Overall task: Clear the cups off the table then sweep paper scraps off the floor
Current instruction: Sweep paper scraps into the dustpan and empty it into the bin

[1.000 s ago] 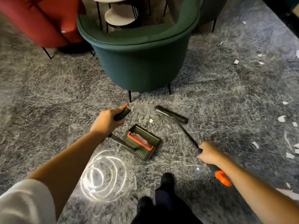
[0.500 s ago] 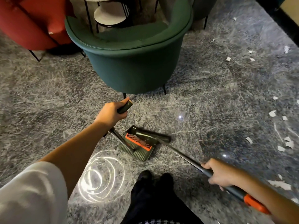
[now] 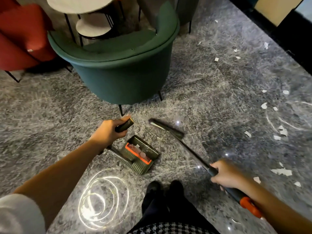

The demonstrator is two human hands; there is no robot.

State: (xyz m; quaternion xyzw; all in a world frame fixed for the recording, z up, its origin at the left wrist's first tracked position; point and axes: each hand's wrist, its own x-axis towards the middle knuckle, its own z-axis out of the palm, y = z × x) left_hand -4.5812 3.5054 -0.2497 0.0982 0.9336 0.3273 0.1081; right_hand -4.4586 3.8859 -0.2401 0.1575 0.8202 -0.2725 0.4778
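My left hand (image 3: 108, 132) grips the dark handle of a green dustpan (image 3: 141, 154) that rests on the grey floor in front of my feet; an orange comb edge and a few scraps lie inside it. My right hand (image 3: 226, 174) grips the long broom handle (image 3: 190, 151), whose orange end sticks out behind my wrist. The dark broom head (image 3: 166, 128) sits on the floor up and to the right of the pan, apart from it. White paper scraps (image 3: 281, 171) are scattered over the floor on the right.
A green armchair (image 3: 121, 73) stands just beyond the dustpan, on thin black legs. A red chair (image 3: 22, 41) is at the far left, and round white tables (image 3: 81, 5) stand behind the green one. My dark shoes (image 3: 165, 188) are below the pan. A dark wall base (image 3: 287, 34) runs along the upper right.
The broom head has moved away from the dustpan's mouth, up and to the right. My right hand rose with the handle. My left hand kept its grip on the dustpan handle.
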